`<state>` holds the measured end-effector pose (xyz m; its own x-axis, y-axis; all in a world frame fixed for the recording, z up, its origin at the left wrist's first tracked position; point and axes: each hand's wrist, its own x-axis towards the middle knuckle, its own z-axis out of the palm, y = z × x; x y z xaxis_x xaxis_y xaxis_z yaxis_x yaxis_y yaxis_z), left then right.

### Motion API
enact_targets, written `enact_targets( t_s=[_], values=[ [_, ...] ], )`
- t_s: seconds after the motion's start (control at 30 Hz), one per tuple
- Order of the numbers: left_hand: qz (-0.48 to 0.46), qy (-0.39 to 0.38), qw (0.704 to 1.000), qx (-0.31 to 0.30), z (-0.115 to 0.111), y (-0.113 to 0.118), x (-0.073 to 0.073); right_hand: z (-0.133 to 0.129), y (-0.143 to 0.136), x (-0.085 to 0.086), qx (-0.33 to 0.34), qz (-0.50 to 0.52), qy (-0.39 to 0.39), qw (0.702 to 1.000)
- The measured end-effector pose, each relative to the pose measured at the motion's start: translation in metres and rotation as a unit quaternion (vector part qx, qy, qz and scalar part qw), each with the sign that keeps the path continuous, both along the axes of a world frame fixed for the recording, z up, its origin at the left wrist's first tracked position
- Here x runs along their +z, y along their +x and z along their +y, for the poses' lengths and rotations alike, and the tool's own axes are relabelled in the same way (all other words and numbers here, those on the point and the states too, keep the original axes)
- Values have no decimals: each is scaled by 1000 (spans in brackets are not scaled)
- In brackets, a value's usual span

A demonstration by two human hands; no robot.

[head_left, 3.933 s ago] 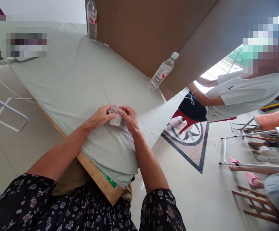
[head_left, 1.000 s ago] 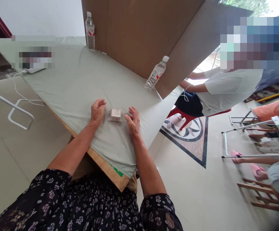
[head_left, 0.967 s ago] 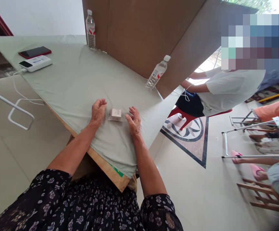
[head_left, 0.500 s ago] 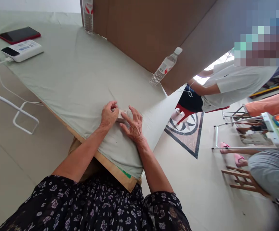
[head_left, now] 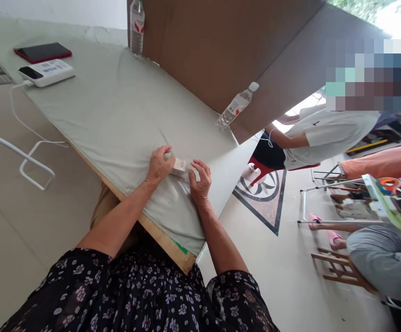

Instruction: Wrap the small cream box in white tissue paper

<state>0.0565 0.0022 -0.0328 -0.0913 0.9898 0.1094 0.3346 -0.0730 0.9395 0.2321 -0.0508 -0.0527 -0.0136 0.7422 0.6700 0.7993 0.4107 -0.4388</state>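
Note:
A small pale box [head_left: 179, 165] with a printed label lies on the cloth-covered table [head_left: 117, 110], with what looks like clear plastic film about it. My left hand [head_left: 159, 165] is closed on the box's left end, its thumb against the side and its fingers curled. Just beyond the right end, my right hand [head_left: 200, 182] rests with bent fingers, thumb and forefinger apart, at the edge of the clear film. Whether it touches the film, I cannot tell.
A tilted water bottle [head_left: 236, 107] and an upright one [head_left: 137, 30] stand by a brown cardboard panel [head_left: 214, 50]. At the far left lie a phone [head_left: 44, 51] and a white power bank [head_left: 48, 72] with a cable. A person in a white shirt [head_left: 335, 133] sits beyond the panel.
My right hand has drawn back to the right off the box, its spread fingers now bent, so more of the box shows. My left hand keeps its hold. The view has shifted slightly.

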Motion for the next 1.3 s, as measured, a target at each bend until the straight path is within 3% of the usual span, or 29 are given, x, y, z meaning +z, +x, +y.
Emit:
enact_targets(
  t_s=[0.3,0.5,0.6,0.77,0.9,1.13,1.3],
  values=[
    [143,-21,973,-182,-5,-23,9,16,6,39,99,-155,-112,977],
    [201,44,962,-180,-8,-19,3,26,-2,42,112,-168,-95,975],
    [168,101,967,-164,-6,-18,-2,38,-5,46,80,-93,-89,988],
    [33,150,967,-203,-2,-18,-12,71,-5,75,80,-41,-80,993],
    [-48,88,970,-221,-3,-15,-16,110,-4,91,79,-39,-104,991],
    [-210,10,952,-223,-2,-14,-9,163,-4,101,53,-19,-160,985],
    [-209,-61,956,-199,-6,-17,5,181,-5,102,77,25,-195,977]
  ],
)
